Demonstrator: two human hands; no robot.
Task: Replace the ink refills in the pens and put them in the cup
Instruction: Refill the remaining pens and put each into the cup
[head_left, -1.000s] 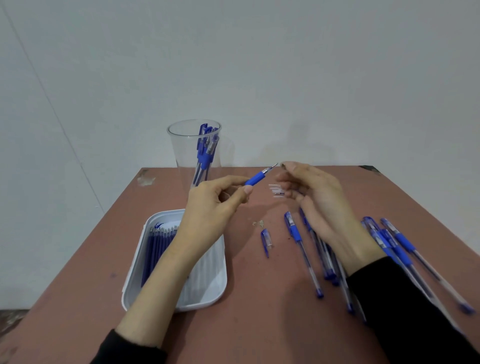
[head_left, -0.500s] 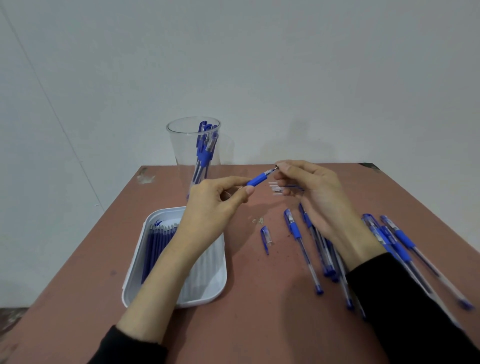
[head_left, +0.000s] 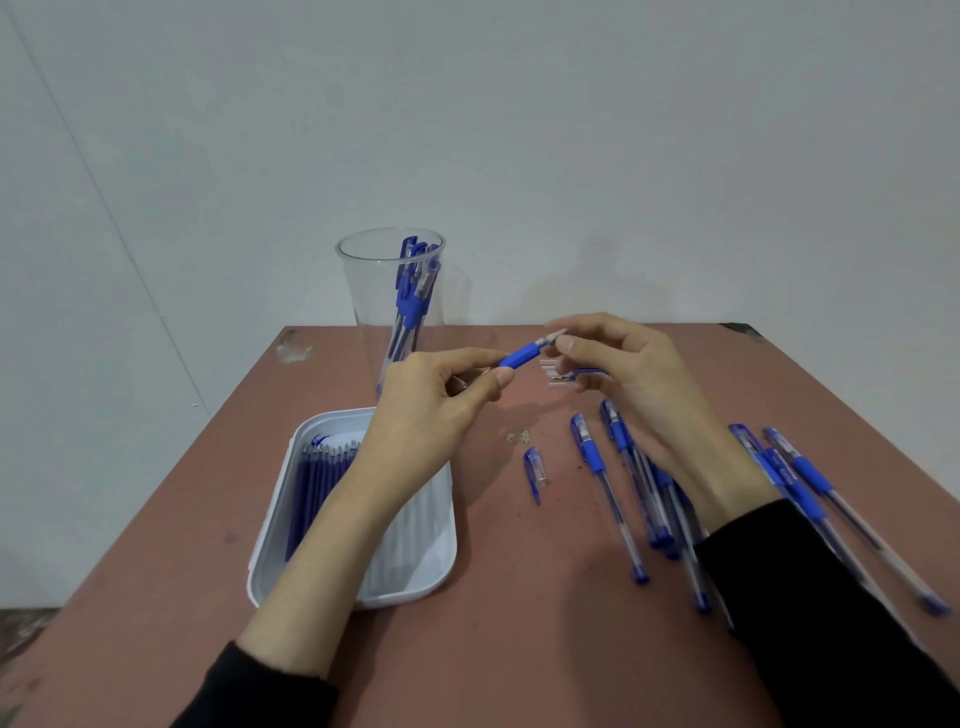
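Observation:
My left hand (head_left: 431, 405) grips a pen (head_left: 522, 356) by its barrel, blue grip section pointing up and right. My right hand (head_left: 631, 374) pinches the pen's metal tip with thumb and forefinger. Behind them stands a clear plastic cup (head_left: 371, 291) with several blue pens upright inside. A white tray (head_left: 270, 545) at the left holds a row of blue ink refills (head_left: 311, 488), partly hidden by my left forearm. A loose blue pen cap (head_left: 534, 470) lies on the table between tray and pens.
Several blue pens (head_left: 605, 483) lie scattered on the brown table (head_left: 519, 623) under and right of my right arm, reaching toward the right edge. Small clear bits (head_left: 553, 371) lie under my right hand. A grey wall rises just behind the table.
Both hands stayed almost in place with the pen between them. My right fingers closed in on the pen's tip.

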